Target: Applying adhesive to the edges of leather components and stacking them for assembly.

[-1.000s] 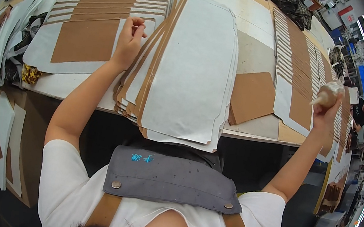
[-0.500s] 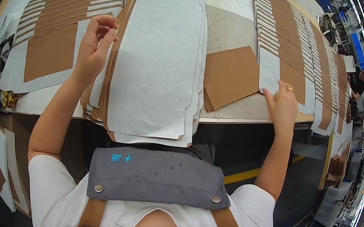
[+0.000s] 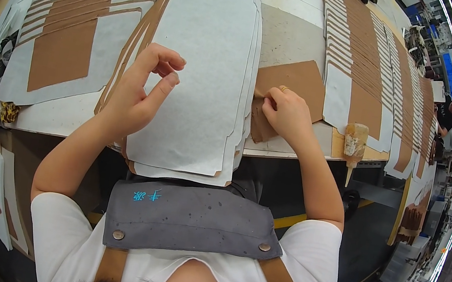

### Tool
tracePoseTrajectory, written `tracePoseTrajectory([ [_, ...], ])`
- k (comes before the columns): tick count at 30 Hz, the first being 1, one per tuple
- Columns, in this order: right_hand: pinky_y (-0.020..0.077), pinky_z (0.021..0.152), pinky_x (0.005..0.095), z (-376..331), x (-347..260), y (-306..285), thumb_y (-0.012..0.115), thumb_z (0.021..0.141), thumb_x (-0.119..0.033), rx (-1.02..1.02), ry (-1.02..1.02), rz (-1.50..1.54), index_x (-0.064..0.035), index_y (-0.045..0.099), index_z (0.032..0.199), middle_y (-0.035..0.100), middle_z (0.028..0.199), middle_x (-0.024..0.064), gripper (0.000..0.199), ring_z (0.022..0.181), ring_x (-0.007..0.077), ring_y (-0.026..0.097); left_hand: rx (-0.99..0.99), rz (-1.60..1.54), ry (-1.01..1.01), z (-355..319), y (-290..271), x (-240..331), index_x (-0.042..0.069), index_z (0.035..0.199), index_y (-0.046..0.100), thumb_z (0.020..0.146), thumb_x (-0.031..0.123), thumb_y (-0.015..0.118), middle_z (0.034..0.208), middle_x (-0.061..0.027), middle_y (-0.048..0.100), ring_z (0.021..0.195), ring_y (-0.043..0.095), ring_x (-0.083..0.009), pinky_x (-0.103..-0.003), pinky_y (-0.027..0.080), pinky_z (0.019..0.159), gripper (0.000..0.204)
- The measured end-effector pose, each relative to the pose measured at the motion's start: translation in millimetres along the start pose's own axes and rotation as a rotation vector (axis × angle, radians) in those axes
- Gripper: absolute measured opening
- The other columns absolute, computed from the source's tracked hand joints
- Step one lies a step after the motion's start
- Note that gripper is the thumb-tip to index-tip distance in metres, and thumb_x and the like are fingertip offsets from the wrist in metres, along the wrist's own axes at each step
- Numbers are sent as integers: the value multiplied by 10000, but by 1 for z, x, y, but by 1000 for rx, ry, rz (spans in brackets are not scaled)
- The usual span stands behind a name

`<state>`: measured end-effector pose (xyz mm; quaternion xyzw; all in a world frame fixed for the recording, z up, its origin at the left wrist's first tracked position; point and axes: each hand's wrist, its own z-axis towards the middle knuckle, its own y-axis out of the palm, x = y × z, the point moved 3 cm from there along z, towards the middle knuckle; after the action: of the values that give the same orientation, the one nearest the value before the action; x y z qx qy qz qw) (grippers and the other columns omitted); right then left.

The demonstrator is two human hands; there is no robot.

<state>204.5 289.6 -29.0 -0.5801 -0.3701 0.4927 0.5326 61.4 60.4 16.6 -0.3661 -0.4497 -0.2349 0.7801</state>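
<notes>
A tall stack of white sheets with brown edges (image 3: 198, 76) lies in front of me, its near end sticking out past the table edge. Above its left side hovers my left hand (image 3: 144, 88), open, fingers curved and thumb apart, with nothing in it. To the right of the stack, my right hand (image 3: 287, 112) is closed in a pinch at the left part of a pile of brown rectangular pieces (image 3: 305, 79); the top piece looks lifted and bent there. Near the table's front edge lies a smeared, yellowish glue bottle (image 3: 355, 140), its thin nozzle pointing over the edge.
Overlapping rows of white-bordered brown panels lie on the left (image 3: 61, 60) and on the right (image 3: 366, 108). A dark bundle with yellow bits (image 3: 7, 111) sits at the table's left edge. Another person (image 3: 450, 113) is at the far right.
My right hand has moved left from the table edge to the brown pieces, leaving the glue bottle in plain sight. The left hand has moved right and nearer, over the white stack.
</notes>
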Motion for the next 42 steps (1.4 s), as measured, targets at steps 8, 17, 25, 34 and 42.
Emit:
tracePoseTrajectory([
  [8, 432, 763, 240, -9, 50, -34, 468, 858, -78, 203, 316, 1126, 1, 585, 872, 601, 888, 38, 142, 822, 115, 546, -73, -8, -62, -3, 9, 11, 30, 1036, 487, 855, 37, 488, 983, -71, 520, 878, 518, -164, -286, 411, 807, 181],
  [17, 476, 823, 263, -5, 15, -135, 369, 835, -91, 218, -94, 1714, 54, 451, 1190, 571, 1065, 144, 392, 969, 179, 578, -140, -60, -54, 13, 35, 18, 40, 1290, 372, 851, 83, 538, 1217, -137, 449, 1180, 408, -232, -361, 327, 984, 471],
  [25, 507, 779, 301, 50, 4, -98, 378, 917, -164, -115, -52, 2067, 50, 493, 1138, 574, 1071, 171, 329, 935, 218, 593, -129, -533, -292, 0, 32, 12, 67, 1375, 217, 888, 75, 497, 1144, -149, 520, 1072, 501, -202, -343, 407, 902, 561],
  [34, 488, 711, 238, 111, -17, -18, 530, 896, -258, -433, 409, 1579, -14, 513, 1143, 616, 959, 79, 348, 829, 120, 591, -75, -256, -617, -30, 16, 1, 63, 1379, 164, 885, 27, 438, 903, -121, 585, 662, 597, -142, -269, 502, 602, 566],
  [42, 454, 707, 214, 132, -27, -21, 584, 840, -90, -226, 191, 1095, -1, 621, 1000, 639, 862, 46, 187, 780, 87, 582, 9, 0, -272, -45, 19, -6, -40, 1084, 521, 854, 11, 474, 820, -112, 545, 551, 582, -153, -255, 478, 532, 240],
])
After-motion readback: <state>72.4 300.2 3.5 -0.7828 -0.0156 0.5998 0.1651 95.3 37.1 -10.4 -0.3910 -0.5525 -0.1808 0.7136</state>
